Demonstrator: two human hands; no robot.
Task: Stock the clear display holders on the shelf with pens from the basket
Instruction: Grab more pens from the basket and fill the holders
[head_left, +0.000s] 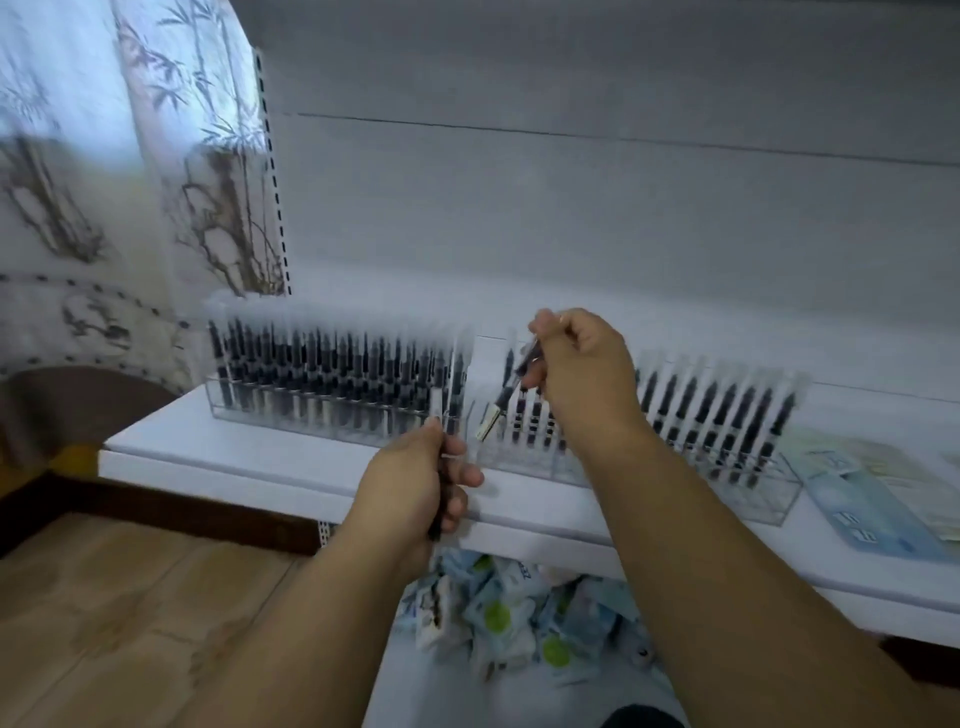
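Fingers (457, 475) of the left hand (410, 488) curl round a bunch of pens (438, 499) standing up. The right hand (582, 364) pinches one pen (511, 395), tip slanting down-left over the right holder (727, 457) on the shelf (260, 462).

Cool, dim light comes from the bright curtain (78, 104) at upper left. Motion blur smears the pens (332, 374) and both hands. The shelf (291, 467) edge bows from wide-angle distortion.
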